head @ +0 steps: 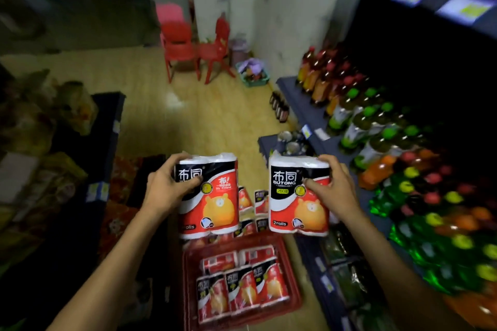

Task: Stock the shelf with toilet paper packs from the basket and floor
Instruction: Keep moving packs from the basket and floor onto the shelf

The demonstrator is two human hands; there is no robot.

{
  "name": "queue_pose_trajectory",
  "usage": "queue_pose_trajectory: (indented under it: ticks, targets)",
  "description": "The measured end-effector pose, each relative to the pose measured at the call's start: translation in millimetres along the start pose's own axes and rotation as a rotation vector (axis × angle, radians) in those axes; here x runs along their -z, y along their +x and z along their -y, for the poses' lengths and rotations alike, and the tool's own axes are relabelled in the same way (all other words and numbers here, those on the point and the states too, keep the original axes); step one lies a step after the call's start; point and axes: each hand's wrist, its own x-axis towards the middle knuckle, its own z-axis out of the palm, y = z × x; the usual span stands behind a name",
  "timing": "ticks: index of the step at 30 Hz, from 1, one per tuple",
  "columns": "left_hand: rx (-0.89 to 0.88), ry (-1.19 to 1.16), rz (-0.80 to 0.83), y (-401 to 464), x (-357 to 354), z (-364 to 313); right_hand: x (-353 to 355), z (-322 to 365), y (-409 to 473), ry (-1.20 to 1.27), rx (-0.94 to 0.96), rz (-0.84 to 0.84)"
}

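My left hand [168,187] grips a two-roll toilet paper pack [215,201] with red, black and white wrapping by its upper left side. My right hand [332,188] grips a second matching pack [293,204] by its upper right side. Both packs are upright at mid height above the floor. Below them a red basket [294,293] holds several more packs [242,285]. A few further packs [254,209] lie on the wooden floor just beyond the basket. The shelf [322,142] runs along the right.
The right shelf carries rows of drink bottles [357,115] and bright green and orange bags [435,217]. A dark shelf [105,142] with packaged goods stands at the left. Red plastic chairs [193,48] and a small green basket [252,72] stand at the far end of the aisle.
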Motion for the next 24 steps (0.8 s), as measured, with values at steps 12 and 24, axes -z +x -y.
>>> queue_pose_trajectory:
  ticks: [12, 24]
  targets:
    - [-0.482, -0.165, 0.142, 33.2, 46.0, -267.8, 242.4, 138.7, -66.0, -0.121, 0.006, -0.386]
    - [-0.91, -0.387, 0.37, -92.9, -13.2, -507.9, 476.7, 140.8, -277.4, -0.217, -0.111, -0.858]
